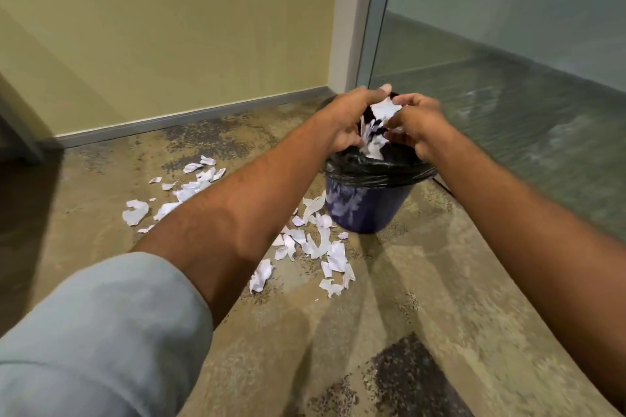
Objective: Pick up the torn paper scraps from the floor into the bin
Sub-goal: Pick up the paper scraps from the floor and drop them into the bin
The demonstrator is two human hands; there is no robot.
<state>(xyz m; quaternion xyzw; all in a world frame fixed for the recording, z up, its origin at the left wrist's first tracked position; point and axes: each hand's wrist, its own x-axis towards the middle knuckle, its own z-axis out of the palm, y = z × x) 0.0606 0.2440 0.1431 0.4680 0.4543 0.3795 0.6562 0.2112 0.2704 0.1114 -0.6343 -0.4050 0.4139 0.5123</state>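
The left hand point(345, 122) and right hand point(418, 127) clutched a wad of torn white paper scraps point(381, 112) over the black-lined blue plastic bin point(362, 206), so pieces would fall inside. Loose scraps point(333, 257) littered the floor point(440, 281).

The mottled floor point(440, 281) carries a lined bin point(366, 206) and white paper scraps point(336, 254) scattered beside it.

The left hand point(345, 118) and right hand point(418, 127) are bare, and a pale grey-blue sleeve point(101, 332) bunches at the left elbow.

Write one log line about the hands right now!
left hand: grips held scraps | right hand: same | where: over bin | floor scraps: many
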